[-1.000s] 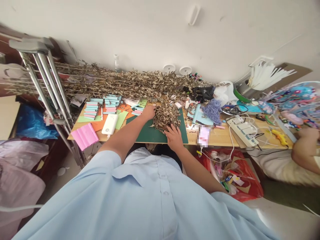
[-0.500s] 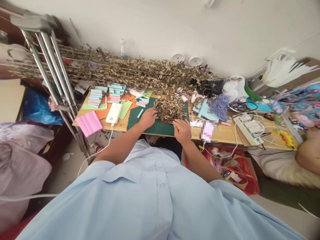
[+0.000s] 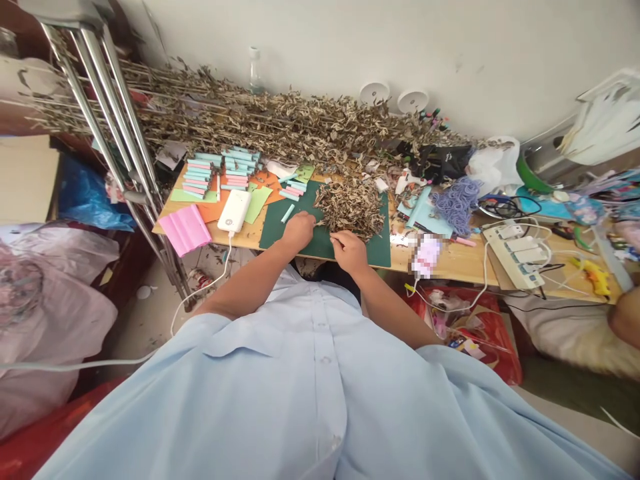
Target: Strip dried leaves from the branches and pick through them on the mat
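The pile of dried leaves (image 3: 351, 207) is a loose heap of curled, brown-grey, brittle pieces. It lies on the far right part of the green cutting mat (image 3: 300, 235) on my table (image 3: 453, 264). My left hand (image 3: 298, 230) rests at the pile's near left edge, fingers curled; whether its grip holds anything I cannot tell. My right hand (image 3: 349, 250) pinches something small just beside the pile's near edge.
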Tool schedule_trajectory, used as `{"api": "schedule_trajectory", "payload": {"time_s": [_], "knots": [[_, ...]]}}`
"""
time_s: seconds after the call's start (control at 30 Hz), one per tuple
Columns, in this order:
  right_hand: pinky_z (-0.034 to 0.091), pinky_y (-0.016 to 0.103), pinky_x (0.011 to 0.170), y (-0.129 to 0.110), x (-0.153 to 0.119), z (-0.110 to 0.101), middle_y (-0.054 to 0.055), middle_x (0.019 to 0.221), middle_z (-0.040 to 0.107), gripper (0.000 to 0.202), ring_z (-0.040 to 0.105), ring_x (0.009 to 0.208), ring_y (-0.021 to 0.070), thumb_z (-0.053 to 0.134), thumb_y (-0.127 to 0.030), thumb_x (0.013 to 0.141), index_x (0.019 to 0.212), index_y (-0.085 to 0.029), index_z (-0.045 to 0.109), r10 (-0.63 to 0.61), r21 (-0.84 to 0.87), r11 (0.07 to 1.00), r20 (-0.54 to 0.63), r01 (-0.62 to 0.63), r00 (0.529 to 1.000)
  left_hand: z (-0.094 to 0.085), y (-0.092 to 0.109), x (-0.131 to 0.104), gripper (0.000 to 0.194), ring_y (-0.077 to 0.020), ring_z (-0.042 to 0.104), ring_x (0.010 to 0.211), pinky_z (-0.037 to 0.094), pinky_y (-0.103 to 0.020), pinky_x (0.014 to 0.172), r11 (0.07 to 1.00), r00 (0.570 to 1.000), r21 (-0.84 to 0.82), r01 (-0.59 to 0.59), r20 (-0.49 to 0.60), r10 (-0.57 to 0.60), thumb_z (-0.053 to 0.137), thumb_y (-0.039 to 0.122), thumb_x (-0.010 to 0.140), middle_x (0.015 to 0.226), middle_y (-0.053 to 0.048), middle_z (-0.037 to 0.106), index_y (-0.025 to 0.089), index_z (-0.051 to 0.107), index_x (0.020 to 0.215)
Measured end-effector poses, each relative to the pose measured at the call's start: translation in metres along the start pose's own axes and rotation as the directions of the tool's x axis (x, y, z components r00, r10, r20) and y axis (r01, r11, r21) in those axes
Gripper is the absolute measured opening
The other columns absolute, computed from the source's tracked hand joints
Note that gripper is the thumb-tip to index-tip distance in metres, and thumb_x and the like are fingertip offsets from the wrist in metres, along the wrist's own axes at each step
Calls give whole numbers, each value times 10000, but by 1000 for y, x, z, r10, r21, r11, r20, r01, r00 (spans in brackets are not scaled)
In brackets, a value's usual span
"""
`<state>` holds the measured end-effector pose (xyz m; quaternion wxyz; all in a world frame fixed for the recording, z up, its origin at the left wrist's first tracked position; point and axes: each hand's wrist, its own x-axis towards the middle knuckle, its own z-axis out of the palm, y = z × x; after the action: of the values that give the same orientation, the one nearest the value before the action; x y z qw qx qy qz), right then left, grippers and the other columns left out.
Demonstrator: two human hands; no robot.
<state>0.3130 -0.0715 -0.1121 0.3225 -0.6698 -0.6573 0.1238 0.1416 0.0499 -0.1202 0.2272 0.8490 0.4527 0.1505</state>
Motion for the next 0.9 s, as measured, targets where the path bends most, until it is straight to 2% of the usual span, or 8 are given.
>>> {"api": "schedule_trajectory", "payload": {"time_s": [0.13,0.27,0.37,0.43,0.5,0.63,0.8,0.9], "knots": [[558,386,995,6,-4,0,77,1126,771,302,710,1071,248,515,-337,989,1086,-246,787,21,73,997,-11,-20,1000,-3,0,-8,212,-292,633,1027,508,-402,940,996,998,-87,21,-58,-26,494,163,954,1026,-162,662,151,706,953],[553,406,994,4,-2,2,82,1080,782,264,717,1032,254,572,-353,953,1031,-234,794,108,175,979,-28,-102,994,-6,4,-18,146,-223,620,876,511,-357,841,921,984,-377,100,-98,-147,537,197,939,880,-84,661,181,636,833],[593,390,848,-5,4,5,55,921,783,254,722,863,237,631,-410,915,999,-238,799,259,336,907,30,-254,965,-6,12,-23,148,-139,534,645,456,-268,627,693,956,-674,256,69,-286,567,237,918,701,-9,581,189,578,778],[574,328,638,-13,10,8,13,736,727,283,667,659,191,669,-466,889,1005,-238,791,351,482,795,129,-368,927,-6,19,-25,156,-102,478,561,381,-224,530,507,930,-793,339,200,-308,588,259,909,654,15,536,189,556,773],[488,265,472,-21,15,10,-30,630,651,344,576,522,143,751,-510,822,1023,-231,770,408,621,642,221,-450,886,-5,25,-27,165,-82,461,531,341,-203,491,397,918,-840,370,264,-297,622,270,893,647,22,527,184,553,770],[452,209,404,-31,24,14,-75,586,592,478,515,467,94,895,-487,668,1029,-222,727,432,770,370,352,-519,830,-4,34,-31,152,-71,448,507,330,-194,472,385,925,-847,366,283,-255,640,247,885,613,30,522,174,569,772],[541,202,472,-31,31,15,-47,623,638,341,572,514,82,904,-425,686,845,-197,707,451,797,280,383,-535,806,-4,36,-34,177,-69,477,515,332,-189,465,397,925,-842,366,285,-250,597,272,940,649,16,558,169,582,797],[549,194,485,-30,32,14,-33,686,673,332,596,539,77,921,-395,682,816,-195,691,444,825,195,408,-530,798,-6,33,-35,194,-71,508,530,350,-190,472,401,921,-834,378,296,-253,603,289,946,690,0,591,161,609,800]]}}
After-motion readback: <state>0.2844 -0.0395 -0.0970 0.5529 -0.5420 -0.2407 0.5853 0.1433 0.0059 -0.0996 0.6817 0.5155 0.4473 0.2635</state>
